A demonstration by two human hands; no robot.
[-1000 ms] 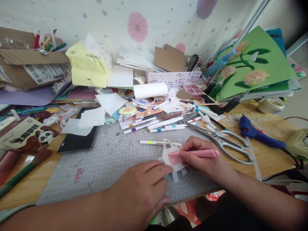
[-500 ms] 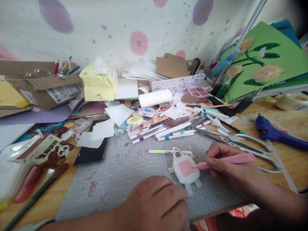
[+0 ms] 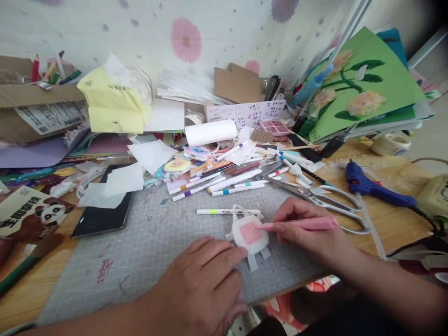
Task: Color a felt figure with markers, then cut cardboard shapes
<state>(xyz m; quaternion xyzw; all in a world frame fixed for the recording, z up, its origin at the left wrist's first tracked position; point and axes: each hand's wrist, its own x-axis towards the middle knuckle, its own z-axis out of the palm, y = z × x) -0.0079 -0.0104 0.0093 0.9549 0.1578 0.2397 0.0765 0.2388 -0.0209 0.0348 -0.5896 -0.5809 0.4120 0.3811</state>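
Observation:
In my right hand is a pink marker, gripped between thumb and fingers like a pen. Its tip meets a pink square on a small white padded craft piece. Paper strips stick out below this piece and a loop rises above it. My left hand rests palm down at the near edge of the grey cutting mat. Its index fingertip touches the piece's lower left edge, and its other fingers bend loosely. A white marker with a green band lies just behind the piece.
Large silver scissors and a blue glue gun lie to the right. Several markers are heaped behind the mat. At left are a dark phone under paper pieces and a panda-printed box.
My view has shifted right, so everything sits further left. My left index finger now touches the craft piece, from which it was slightly apart. The pink marker stays on the square.

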